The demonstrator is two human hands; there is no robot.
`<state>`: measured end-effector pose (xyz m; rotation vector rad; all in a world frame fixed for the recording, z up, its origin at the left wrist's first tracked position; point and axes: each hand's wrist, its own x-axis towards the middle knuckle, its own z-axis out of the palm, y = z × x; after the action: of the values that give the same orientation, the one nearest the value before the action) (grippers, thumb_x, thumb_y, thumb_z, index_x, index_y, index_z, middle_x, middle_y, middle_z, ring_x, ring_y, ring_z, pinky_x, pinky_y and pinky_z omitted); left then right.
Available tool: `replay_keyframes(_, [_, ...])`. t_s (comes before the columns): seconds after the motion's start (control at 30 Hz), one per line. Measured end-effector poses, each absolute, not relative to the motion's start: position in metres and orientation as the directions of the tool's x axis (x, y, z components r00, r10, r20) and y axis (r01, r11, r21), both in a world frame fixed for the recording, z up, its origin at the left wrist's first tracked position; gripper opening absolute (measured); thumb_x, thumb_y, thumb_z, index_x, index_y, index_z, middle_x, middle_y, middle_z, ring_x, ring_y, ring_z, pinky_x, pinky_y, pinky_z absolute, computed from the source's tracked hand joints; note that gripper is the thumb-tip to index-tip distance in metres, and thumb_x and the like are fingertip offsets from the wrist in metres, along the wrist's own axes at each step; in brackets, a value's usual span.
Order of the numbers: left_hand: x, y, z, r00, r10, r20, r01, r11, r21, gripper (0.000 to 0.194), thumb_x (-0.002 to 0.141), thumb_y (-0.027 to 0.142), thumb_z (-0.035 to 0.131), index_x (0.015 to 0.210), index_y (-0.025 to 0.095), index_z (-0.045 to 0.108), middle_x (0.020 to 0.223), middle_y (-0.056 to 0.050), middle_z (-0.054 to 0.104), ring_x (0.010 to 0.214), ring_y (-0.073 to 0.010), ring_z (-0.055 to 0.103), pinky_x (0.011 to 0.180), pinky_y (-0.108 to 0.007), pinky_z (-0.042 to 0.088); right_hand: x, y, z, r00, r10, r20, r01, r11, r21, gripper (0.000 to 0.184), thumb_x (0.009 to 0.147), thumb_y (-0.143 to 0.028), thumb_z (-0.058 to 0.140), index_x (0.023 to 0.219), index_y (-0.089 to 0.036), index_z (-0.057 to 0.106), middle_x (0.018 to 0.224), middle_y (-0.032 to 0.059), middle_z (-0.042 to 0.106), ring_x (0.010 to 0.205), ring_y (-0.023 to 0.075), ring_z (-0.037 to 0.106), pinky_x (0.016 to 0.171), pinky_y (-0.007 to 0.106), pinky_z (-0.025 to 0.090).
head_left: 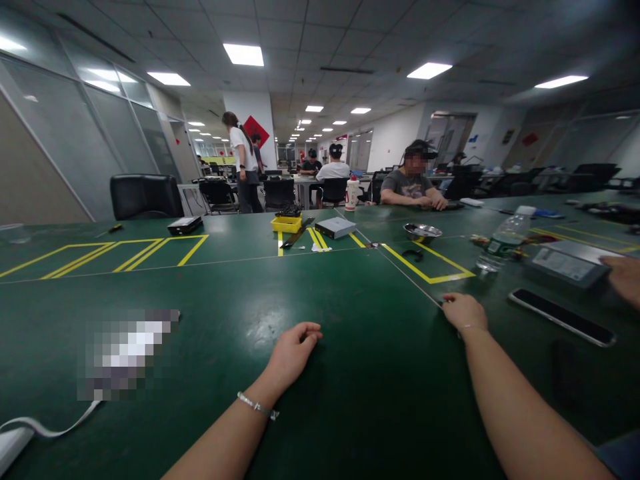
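Observation:
My left hand (294, 352) rests on the green table (210, 427), its fingers loosely bent and nothing visible in them. My right hand (465, 312) lies farther right, over a seam in the table top, with its fingers bent together. Something small and dark shows at its fingertips, too small to name. To the right of that hand lies a dark-screened phone (563, 317). A clear water bottle (505, 240) with a green label stands beyond it.
At the right edge, another person's hand (623, 280) touches a grey metal box (570, 263). A blurred-out device (133, 353) with a white cable lies left. Farther back are a metal bowl (423, 231), yellow tray (287, 223), silver drive (335, 228) and seated person (413, 180).

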<state>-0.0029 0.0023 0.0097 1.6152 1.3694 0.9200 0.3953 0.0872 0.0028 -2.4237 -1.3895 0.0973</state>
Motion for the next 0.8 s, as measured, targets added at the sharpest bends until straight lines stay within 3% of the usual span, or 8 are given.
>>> replay_keyframes(0.1, [-0.003,0.003,0.008,0.131,0.988,0.078,0.432,-0.128,0.893,0.029,0.075,0.023,0.045,0.101,0.018,0.057,0.098,-0.005,0.065,0.092,-0.0175,0.058,0.084,-0.031,0.042,0.392,0.088,0.003,0.510,0.846,0.153,0.842,-0.456,-0.287,0.039,0.070,-0.024,0.045,0.105,-0.017,0.061,0.108,0.0127,0.057,0.097,0.0260,0.052,0.079,0.036,0.041])
replay_keyframes(0.23, [-0.001,0.005,0.004,0.105,0.968,0.226,0.545,-0.246,0.801,0.034,0.072,0.017,0.046,0.105,0.016,0.054,0.116,-0.008,0.054,0.106,-0.0175,0.051,0.094,-0.032,0.037,0.360,0.090,0.012,0.401,0.856,0.327,0.916,-0.370,-0.155,0.045,0.073,-0.028,0.045,0.114,-0.012,0.054,0.123,0.0153,0.047,0.114,0.0279,0.039,0.092,0.040,0.032])
replay_keyframes(0.37, [0.001,0.003,0.001,0.167,0.945,0.282,0.679,-0.318,0.662,0.037,0.075,0.017,0.044,0.110,0.015,0.051,0.128,-0.009,0.043,0.120,-0.0173,0.038,0.102,-0.032,0.028,0.283,0.081,0.022,-0.024,0.935,0.353,0.987,0.078,-0.139,0.043,0.078,-0.026,0.042,0.116,-0.008,0.052,0.125,0.0136,0.046,0.117,0.0224,0.037,0.100,0.036,0.026])
replay_keyframes(0.47, [0.001,-0.002,0.000,0.252,0.929,0.271,0.772,-0.361,0.522,0.043,0.076,0.021,0.044,0.119,0.017,0.044,0.133,-0.007,0.039,0.124,-0.0186,0.032,0.104,-0.036,0.024,0.218,0.057,0.017,-0.392,0.874,0.287,0.866,0.456,-0.205,0.046,0.082,-0.032,0.039,0.123,-0.011,0.046,0.131,0.0110,0.042,0.123,0.0213,0.032,0.101,0.038,0.025])
replay_keyframes(0.57, [-0.001,-0.005,0.000,0.305,0.934,0.184,0.846,-0.355,0.398,0.046,0.079,0.029,0.043,0.124,0.020,0.041,0.136,-0.007,0.038,0.127,-0.0242,0.026,0.104,-0.047,0.016,0.175,0.033,0.008,-0.613,0.755,0.231,0.718,0.655,-0.236,0.048,0.083,-0.037,0.039,0.127,-0.018,0.040,0.134,0.0086,0.038,0.125,0.0227,0.028,0.099,0.044,0.028])
replay_keyframes(0.63, [-0.002,-0.005,0.000,0.325,0.937,0.127,0.863,-0.349,0.367,0.046,0.081,0.034,0.040,0.125,0.021,0.040,0.136,-0.007,0.037,0.128,-0.0257,0.025,0.103,-0.051,0.015,0.169,0.029,0.008,-0.669,0.715,0.204,0.673,0.699,-0.241,0.044,0.083,-0.037,0.039,0.125,-0.023,0.043,0.131,0.0061,0.043,0.122,0.0223,0.033,0.097,0.045,0.030])
replay_keyframes(0.7, [-0.003,-0.004,0.000,0.333,0.937,0.109,0.863,-0.350,0.365,0.047,0.081,0.036,0.039,0.126,0.021,0.039,0.137,-0.007,0.036,0.128,-0.0254,0.025,0.103,-0.050,0.016,0.183,0.037,0.014,-0.619,0.757,0.210,0.721,0.654,-0.229,0.037,0.083,-0.034,0.040,0.116,-0.023,0.051,0.121,0.0056,0.052,0.115,0.0209,0.042,0.094,0.042,0.033])
replay_keyframes(0.8, [-0.003,-0.002,0.001,0.321,0.941,0.109,0.859,-0.338,0.385,0.047,0.080,0.037,0.041,0.125,0.021,0.041,0.137,-0.006,0.036,0.128,-0.0252,0.025,0.104,-0.048,0.015,0.236,0.061,0.029,-0.248,0.934,0.257,0.941,0.295,-0.166,0.032,0.081,-0.027,0.039,0.102,-0.015,0.060,0.102,0.0116,0.061,0.097,0.0219,0.053,0.086,0.037,0.039])
